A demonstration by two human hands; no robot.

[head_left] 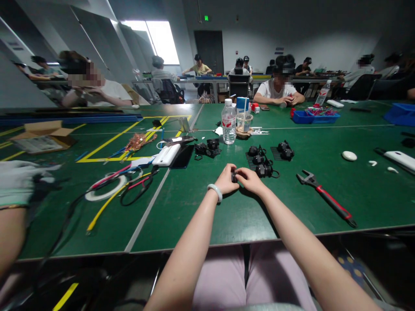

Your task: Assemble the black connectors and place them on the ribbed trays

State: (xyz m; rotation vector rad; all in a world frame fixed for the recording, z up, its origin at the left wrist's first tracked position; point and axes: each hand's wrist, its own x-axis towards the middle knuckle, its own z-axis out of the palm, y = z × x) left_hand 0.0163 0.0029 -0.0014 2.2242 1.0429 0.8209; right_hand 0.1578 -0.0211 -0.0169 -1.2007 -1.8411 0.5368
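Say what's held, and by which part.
Both hands, left and right, hold a small dark piece between them, fingers at its sides; which part of it they grip can't be told.

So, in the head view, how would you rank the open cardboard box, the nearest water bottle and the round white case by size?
1. Cardboard box
2. Water bottle
3. Round white case

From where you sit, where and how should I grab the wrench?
I'd grip the wrench mid-handle, from above, coming over the table's near edge: it lies flat, its long red and black handle slanting toward that edge, the metal head pointing away.
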